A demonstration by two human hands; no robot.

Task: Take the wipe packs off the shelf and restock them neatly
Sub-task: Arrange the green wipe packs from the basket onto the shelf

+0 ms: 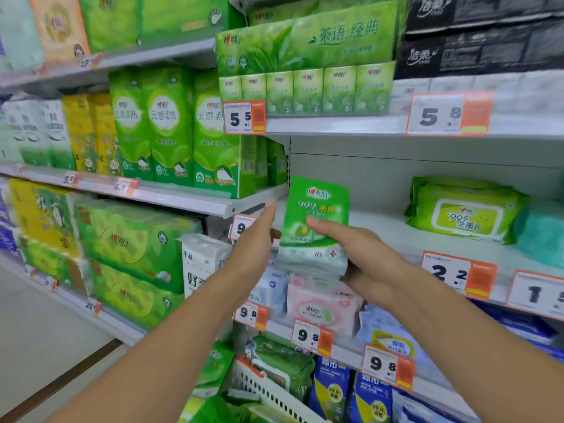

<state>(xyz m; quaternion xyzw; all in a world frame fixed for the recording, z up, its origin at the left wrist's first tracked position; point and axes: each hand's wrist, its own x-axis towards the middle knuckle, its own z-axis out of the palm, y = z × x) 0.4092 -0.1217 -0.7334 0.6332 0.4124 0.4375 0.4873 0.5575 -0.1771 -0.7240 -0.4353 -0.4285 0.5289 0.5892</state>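
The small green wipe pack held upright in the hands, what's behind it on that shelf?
Behind the small green wipe pack only bare white shelf and its pale back panel show; the strip directly behind it is hidden. A large green wipe pack lies further right.

The white shelf (381,227) at chest height carries little. Far along it to the right lies a fat green wipe pack (464,209) with a yellow-green lid label, flat on the board near the back wall, and touching its right side sits a teal pack (541,233), cut off by the frame. Left of the green wipe pack the board is bare white up to the perforated upright. On the shelf's front lip, below the green wipe pack, hang orange-and-white price tags (457,274). The board above it holds a row of green tissue bundles (305,62), with black packs (482,41) to their right.
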